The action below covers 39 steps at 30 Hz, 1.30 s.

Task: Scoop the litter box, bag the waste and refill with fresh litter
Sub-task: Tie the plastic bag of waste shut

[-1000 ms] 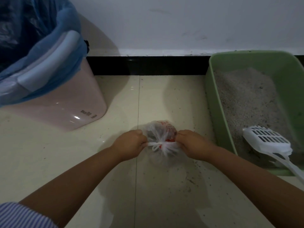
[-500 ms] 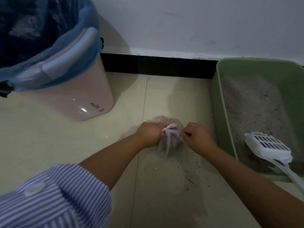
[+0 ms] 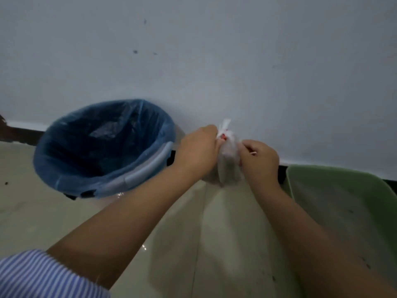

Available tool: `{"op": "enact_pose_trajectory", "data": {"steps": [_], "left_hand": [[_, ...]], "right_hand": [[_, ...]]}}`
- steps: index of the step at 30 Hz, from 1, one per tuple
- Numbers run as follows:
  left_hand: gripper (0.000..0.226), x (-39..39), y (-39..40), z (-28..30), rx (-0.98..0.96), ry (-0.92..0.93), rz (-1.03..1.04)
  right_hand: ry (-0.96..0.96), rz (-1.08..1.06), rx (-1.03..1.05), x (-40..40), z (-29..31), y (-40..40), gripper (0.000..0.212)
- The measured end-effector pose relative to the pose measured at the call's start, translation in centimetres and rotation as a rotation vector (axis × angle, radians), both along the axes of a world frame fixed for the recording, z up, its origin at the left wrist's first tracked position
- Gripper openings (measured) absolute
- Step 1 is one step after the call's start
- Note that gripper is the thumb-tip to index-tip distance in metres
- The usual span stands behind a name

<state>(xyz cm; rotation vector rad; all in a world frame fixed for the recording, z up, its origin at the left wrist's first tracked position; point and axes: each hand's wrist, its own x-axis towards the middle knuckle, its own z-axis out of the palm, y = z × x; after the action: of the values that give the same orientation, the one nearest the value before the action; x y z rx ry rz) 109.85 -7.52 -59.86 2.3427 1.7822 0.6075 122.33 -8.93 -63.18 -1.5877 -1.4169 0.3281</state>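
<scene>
A small clear plastic waste bag, knotted at the top with a white and red tie, hangs in the air between my hands. My left hand grips its left side near the knot. My right hand pinches its right side. The green litter box with grey litter lies at the right edge, only partly in view. The scoop is out of view.
A pink bin lined with a blue bag stands open to the left of the hands, against the white wall. Beige floor tiles with scattered litter grains lie below my arms.
Both hands have lifted the knotted bag off the floor to about the height of the bin's rim. The view has tilted up toward the wall, and the scoop has dropped out of sight.
</scene>
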Motion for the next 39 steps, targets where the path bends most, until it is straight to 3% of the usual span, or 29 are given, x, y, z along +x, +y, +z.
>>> {"op": "enact_pose_trajectory", "data": {"steps": [5, 9, 13, 18, 20, 28, 34, 39], "left_hand": [[0.028, -6.2, 2.2, 8.0, 0.189, -0.143, 0.125], [0.030, -12.3, 2.8, 10.7, 0.156, -0.096, 0.242], [0.030, -17.4, 3.2, 7.3, -0.099, 0.094, 0.368], [0.018, -21.4, 1.8, -0.7, -0.335, 0.143, 0.446], [0.018, -21.9, 1.7, -1.7, -0.383, 0.152, 0.408], [0.023, -20.8, 0.8, -1.5, -0.261, 0.340, 0.228], [0.029, -18.7, -1.3, -2.6, -0.100, 0.238, 0.270], [0.029, -18.3, -3.6, -1.1, -0.087, 0.197, 0.319]], "right_hand": [[0.087, 0.146, 0.137, -6.2, 9.0, 4.3, 0.022], [-0.049, 0.328, 0.100, -11.7, 12.1, 6.2, 0.023], [-0.478, 0.459, -0.049, -16.8, 9.0, 7.3, 0.024], [-0.696, 0.565, -0.420, -20.9, 2.6, 7.2, 0.021], [-0.719, 0.563, -0.465, -21.1, 1.6, 7.0, 0.021], [-0.735, 0.621, -0.290, -18.0, 1.8, 5.2, 0.027], [-0.788, 0.643, -0.029, -14.6, 0.2, 3.2, 0.036], [-0.746, 0.606, -0.034, -13.7, 1.0, 1.4, 0.045]]}}
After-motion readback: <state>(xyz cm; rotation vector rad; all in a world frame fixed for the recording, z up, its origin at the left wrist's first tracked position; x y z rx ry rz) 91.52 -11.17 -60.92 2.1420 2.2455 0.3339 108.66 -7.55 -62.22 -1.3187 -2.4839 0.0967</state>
